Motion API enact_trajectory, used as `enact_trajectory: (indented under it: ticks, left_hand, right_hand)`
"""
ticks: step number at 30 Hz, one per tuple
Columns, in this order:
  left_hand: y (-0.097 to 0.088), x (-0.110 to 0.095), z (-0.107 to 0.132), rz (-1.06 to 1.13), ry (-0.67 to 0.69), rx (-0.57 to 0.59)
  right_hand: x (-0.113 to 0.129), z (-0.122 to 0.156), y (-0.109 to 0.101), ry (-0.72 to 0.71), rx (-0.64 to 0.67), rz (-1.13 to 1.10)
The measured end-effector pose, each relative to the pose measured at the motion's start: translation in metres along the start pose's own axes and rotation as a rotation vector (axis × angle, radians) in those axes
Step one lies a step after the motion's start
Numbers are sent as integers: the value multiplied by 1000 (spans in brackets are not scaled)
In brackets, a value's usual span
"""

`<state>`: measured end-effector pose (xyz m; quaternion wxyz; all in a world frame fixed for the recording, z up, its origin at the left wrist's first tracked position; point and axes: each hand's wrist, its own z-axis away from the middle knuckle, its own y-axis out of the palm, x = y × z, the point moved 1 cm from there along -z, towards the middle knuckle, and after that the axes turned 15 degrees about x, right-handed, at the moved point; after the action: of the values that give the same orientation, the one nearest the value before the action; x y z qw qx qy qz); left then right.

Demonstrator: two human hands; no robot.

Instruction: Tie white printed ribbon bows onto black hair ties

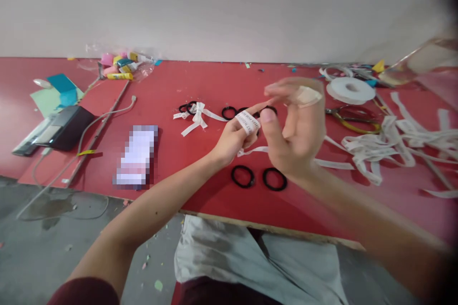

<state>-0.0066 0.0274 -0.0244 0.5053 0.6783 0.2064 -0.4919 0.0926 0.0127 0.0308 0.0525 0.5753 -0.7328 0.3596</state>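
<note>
A white printed ribbon is wrapped round the fingers of my left hand. Its index finger points out to the right while the other fingers curl in. One ribbon tail trails from below this hand toward the right. My right hand, slightly blurred, is held just right of the left fingertips, its thumb apart from its bent fingers. A bandage covers part of it. Black hair ties lie behind the hands, partly hidden. Nearer the edge lie two more, a left hair tie and a right hair tie.
A white ribbon bow lies with black hair ties at centre left. Right are a ribbon spool, yellow-handled scissors and a loose ribbon heap. Left are a phone, a black device, a cable and a plastic bag.
</note>
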Motion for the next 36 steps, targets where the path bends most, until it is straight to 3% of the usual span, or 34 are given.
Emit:
enact_trajectory:
  ticks: [2,4,5,9,12,15,19,25,28,36]
  left_hand:
    - [0,2,0,43,133,103]
    - [-1,2,0,31,185,94]
    - [-1,2,0,15,187,110]
    - [4,-4,5,-43,106,138]
    - [7,-8,8,-74,94,123]
    - [5,-9,8,-166,114,54]
    - [2,-8,5,-225,144,-30]
    - [3,-9,5,-268,140,6]
    - [3,-9,5,-294,170,3]
    - [3,-10,5,-271,188,24]
  right_hand:
    - [-24,21,-3,175,57,-161]
    - [-37,40,1,268,258,-263]
    - [-39,48,3,296,290,-281]
    - [-39,61,5,450,199,-408]
    - [-39,58,1,524,236,-500]
    - [-38,55,-2,574,304,-532]
    - [-36,53,-5,582,299,-469]
    - [-34,56,-6,535,331,-461]
    - [-31,58,-2,570,374,-559]
    - [-32,51,-5,651,329,-817]
